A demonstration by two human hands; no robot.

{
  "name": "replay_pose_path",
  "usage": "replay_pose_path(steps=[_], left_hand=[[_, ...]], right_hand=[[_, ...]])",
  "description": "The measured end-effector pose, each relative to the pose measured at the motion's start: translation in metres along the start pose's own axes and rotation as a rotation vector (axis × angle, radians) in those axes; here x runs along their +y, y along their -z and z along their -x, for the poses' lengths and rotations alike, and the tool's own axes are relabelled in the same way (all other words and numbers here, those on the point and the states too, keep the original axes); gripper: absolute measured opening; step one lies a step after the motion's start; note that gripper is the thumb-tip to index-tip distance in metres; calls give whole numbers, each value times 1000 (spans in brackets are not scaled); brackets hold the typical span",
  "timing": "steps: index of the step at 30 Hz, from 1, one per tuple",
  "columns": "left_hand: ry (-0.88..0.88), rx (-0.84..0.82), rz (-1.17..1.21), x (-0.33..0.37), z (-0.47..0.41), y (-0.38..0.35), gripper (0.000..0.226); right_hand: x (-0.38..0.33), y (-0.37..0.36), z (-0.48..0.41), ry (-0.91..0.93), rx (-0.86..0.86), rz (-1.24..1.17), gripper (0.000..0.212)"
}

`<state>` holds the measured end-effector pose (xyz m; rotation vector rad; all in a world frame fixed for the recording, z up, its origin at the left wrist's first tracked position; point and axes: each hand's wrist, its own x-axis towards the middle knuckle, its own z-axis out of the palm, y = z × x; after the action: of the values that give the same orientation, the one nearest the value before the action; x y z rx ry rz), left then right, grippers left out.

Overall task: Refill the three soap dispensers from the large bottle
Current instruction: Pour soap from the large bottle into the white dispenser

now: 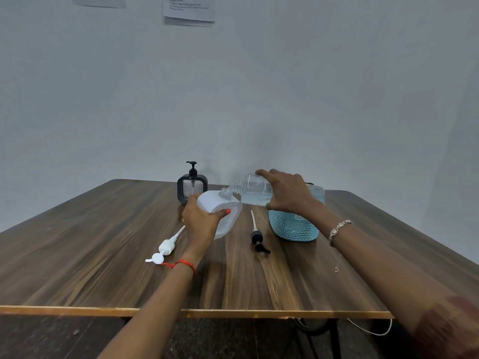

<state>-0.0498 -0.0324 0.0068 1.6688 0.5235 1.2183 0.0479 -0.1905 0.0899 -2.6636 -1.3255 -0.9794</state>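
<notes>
My left hand (201, 220) grips a white soap dispenser (221, 212) with its pump off, tilted with its open neck up and to the right. My right hand (287, 191) holds a clear large bottle (252, 190) of pale blue liquid on its side, its threaded mouth just above the dispenser's neck. A black square dispenser (192, 186) with its pump on stands upright at the back. The white pump (166, 246) lies on the table left of my left wrist. A black pump (257, 235) lies between my arms.
A light blue mesh basket (293, 228) stands on the wooden table (103, 242) under my right wrist, with a container of blue liquid (317, 193) behind my hand. The wall is close behind the table. Cables hang below the front edge at the right.
</notes>
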Motion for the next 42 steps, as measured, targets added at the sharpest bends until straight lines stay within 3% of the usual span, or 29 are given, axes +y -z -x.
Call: replay_pose_path(steps=[42], left_hand=[[47, -7, 29, -4, 4, 0, 64]], right_hand=[[-1, 1, 2, 13, -4, 15, 74]])
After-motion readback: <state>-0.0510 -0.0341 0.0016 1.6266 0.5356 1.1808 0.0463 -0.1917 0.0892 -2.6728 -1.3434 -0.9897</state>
